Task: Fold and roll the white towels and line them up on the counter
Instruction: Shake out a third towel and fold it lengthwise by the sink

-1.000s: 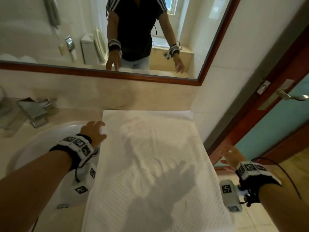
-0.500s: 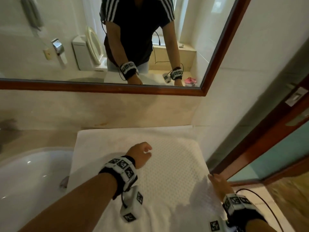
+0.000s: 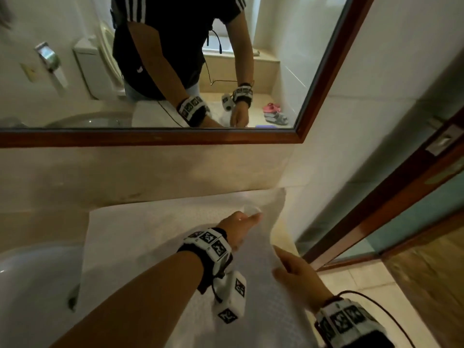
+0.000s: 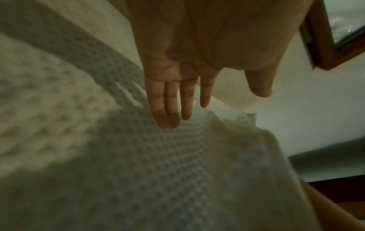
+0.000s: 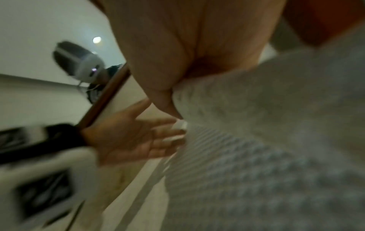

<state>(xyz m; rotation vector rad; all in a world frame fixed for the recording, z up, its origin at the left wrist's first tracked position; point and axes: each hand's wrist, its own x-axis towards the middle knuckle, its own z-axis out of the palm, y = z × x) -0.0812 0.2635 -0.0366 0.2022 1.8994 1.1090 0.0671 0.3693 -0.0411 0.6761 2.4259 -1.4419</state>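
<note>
A white waffle-weave towel [image 3: 155,237] lies spread over the counter [image 3: 42,222], right of the sink. Its right edge is lifted off the counter near the wall. My right hand [image 3: 281,259] grips that raised edge; in the right wrist view the thumb [image 5: 169,107] pinches the towel [image 5: 266,140] against the hidden fingers. My left hand [image 3: 247,218] reaches across the towel toward its far right corner. It is open, with straight fingers [image 4: 169,118] touching the towel [image 4: 177,164] just inside the lifted fold.
A white sink basin [image 3: 32,285] lies left of the towel. The wood-framed mirror [image 3: 175,136] hangs above the backsplash. A side wall [image 3: 339,172] bounds the counter on the right, with a wooden door frame [image 3: 376,209] and floor tiles beyond it.
My left hand crossed from the towel's left edge to its far right part. My right hand came in from beside the counter, took the right edge and lifted it.
</note>
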